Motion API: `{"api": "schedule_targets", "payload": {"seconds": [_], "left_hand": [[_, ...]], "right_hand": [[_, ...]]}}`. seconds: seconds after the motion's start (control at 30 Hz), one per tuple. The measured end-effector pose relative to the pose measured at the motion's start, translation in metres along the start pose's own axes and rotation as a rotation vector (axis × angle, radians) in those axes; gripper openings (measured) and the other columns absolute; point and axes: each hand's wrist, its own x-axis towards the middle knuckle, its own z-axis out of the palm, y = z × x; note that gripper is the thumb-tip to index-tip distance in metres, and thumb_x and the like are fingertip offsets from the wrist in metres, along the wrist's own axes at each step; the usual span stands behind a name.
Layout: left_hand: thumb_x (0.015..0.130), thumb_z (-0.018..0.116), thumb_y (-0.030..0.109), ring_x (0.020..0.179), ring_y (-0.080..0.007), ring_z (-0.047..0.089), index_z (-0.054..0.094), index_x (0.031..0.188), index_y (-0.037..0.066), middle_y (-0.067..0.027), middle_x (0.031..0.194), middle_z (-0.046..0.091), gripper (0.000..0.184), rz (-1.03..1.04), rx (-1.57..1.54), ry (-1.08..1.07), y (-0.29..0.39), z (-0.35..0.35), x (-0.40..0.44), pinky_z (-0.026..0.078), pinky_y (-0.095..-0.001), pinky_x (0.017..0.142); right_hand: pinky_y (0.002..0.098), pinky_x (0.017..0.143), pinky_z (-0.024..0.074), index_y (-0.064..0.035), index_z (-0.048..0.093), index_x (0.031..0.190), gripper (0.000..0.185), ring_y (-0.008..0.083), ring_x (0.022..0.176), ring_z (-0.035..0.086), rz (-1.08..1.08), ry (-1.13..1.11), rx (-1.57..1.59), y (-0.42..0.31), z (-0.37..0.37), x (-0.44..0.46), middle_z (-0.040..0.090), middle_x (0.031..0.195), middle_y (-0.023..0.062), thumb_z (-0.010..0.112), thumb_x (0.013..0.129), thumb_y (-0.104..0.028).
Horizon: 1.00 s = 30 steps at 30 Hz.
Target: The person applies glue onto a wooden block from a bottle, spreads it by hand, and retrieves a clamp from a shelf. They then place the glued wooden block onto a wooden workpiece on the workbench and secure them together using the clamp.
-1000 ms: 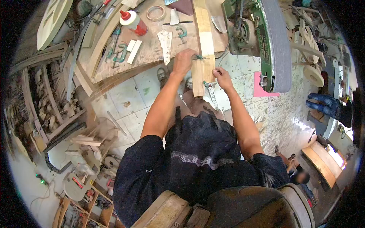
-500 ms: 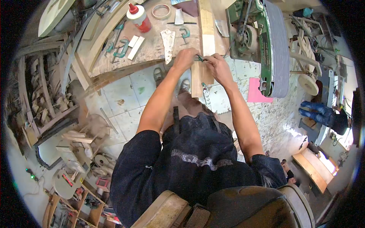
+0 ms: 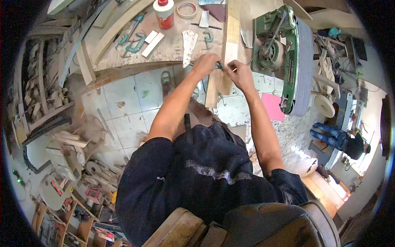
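My left hand (image 3: 207,65) is closed at the bench's front edge, its fingers on a small dark-green clamp (image 3: 220,66) that lies over a long wooden strip (image 3: 231,35). Close to its right, my right hand (image 3: 240,75) is pinched, with a small pale spot at the fingertips that is too small to name. The strip runs down the bench and its near end (image 3: 212,96) juts past the edge toward my body. Part of the clamp is hidden by my left fingers.
On the workbench (image 3: 173,45) are a red-and-white glue bottle (image 3: 165,18), a tape roll (image 3: 187,10), more green clamps (image 3: 208,38), and small wood blocks (image 3: 153,44). A green belt sander (image 3: 288,61) stands to the right. A person (image 3: 341,138) is far right.
My view has shifted slightly, so the bench items sit lower and further right. My right hand has moved a little away from the clamp; my left hand stays at it.
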Motion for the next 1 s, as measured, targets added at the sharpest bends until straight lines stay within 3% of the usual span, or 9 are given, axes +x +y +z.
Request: {"api": "schedule_targets", "payload": {"seconds": [0.2,0.3,0.4,0.5,0.53,0.63,0.67,0.8,1.0], "left_hand": [[0.078,0.056,-0.003,0.093,-0.038,0.066,0.07,0.091,0.005,-0.0173,0.093,0.069,0.021,-0.012,-0.011,-0.022,-0.006,0.003,0.003,0.053,-0.0462,0.081],[0.077,0.055,-0.003,0.093,-0.0376,0.067,0.071,0.091,0.006,-0.0174,0.093,0.07,0.023,-0.035,-0.051,-0.017,-0.005,0.002,0.002,0.053,-0.0459,0.081],[0.078,0.056,0.0,0.091,-0.0366,0.069,0.073,0.088,0.008,-0.0169,0.091,0.07,0.021,0.004,-0.035,0.031,-0.01,0.005,0.001,0.055,-0.045,0.078],[0.079,0.057,0.002,0.09,-0.0364,0.069,0.073,0.088,0.009,-0.0163,0.09,0.071,0.019,-0.009,-0.002,0.015,-0.008,0.006,0.001,0.055,-0.0445,0.077],[0.08,0.057,0.002,0.089,-0.0363,0.069,0.073,0.087,0.009,-0.0162,0.09,0.071,0.019,-0.016,-0.014,-0.002,-0.006,0.003,0.002,0.055,-0.0444,0.077],[0.08,0.057,0.004,0.089,-0.036,0.069,0.072,0.086,0.008,-0.0161,0.09,0.07,0.017,-0.005,0.006,-0.041,-0.004,0.0,0.003,0.055,-0.0444,0.077],[0.081,0.057,0.004,0.089,-0.0359,0.069,0.072,0.086,0.008,-0.0161,0.09,0.07,0.016,0.002,0.021,-0.052,-0.004,-0.001,0.002,0.055,-0.0445,0.077],[0.08,0.058,0.004,0.091,-0.0359,0.068,0.072,0.085,0.008,-0.0162,0.092,0.07,0.015,0.02,0.023,-0.035,-0.008,0.003,0.002,0.055,-0.0445,0.078],[0.076,0.061,0.001,0.092,-0.0371,0.067,0.073,0.089,0.006,-0.0171,0.093,0.07,0.018,0.015,-0.036,-0.018,-0.011,0.007,0.0,0.054,-0.0439,0.08]], "right_hand": [[0.0447,0.077,0.0523,-0.0053,0.074,0.089,0.013,0.0356,0.086,0.065,-0.551,0.103,-0.29,-0.004,-0.012,0.006,0.065,0.098,0.0146,0.071,0.078,-0.011],[0.0435,0.076,0.0533,-0.0049,0.074,0.089,0.013,0.037,0.084,0.066,-0.606,0.147,-0.178,0.008,-0.007,0.01,0.063,0.104,0.0142,0.073,0.078,-0.012],[0.0441,0.071,0.0538,-0.0014,0.073,0.086,0.021,0.0391,0.078,0.067,-0.079,0.235,0.157,0.003,0.0,-0.001,0.068,0.095,0.0185,0.076,0.08,-0.021],[0.0456,0.066,0.0532,0.002,0.071,0.082,0.034,0.0395,0.07,0.068,0.216,0.117,-0.1,-0.007,-0.002,-0.006,0.069,0.08,0.023,0.079,0.08,-0.031],[0.0474,0.064,0.0522,0.0036,0.069,0.079,0.04,0.0404,0.068,0.068,0.203,0.058,-0.131,-0.013,-0.004,-0.008,0.068,0.071,0.0254,0.078,0.081,-0.035],[0.0472,0.064,0.0518,0.0032,0.068,0.079,0.038,0.0406,0.068,0.068,0.112,0.063,-0.068,-0.012,0.003,-0.008,0.068,0.072,0.0248,0.078,0.081,-0.034],[0.0473,0.066,0.0521,0.0019,0.068,0.082,0.03,0.04,0.071,0.068,0.12,0.059,-0.06,-0.013,0.004,-0.009,0.068,0.074,0.0241,0.076,0.082,-0.027],[0.0467,0.072,0.052,-0.003,0.069,0.087,0.012,0.0382,0.079,0.067,-0.219,0.006,-0.18,-0.005,0.004,-0.003,0.069,0.083,0.019,0.071,0.079,-0.013],[0.0442,0.082,0.0499,-0.0045,0.07,0.087,0.007,0.0361,0.091,0.063,-0.439,-0.05,-0.332,-0.014,-0.007,0.0,0.068,0.089,0.0129,0.065,0.082,-0.004]]}}
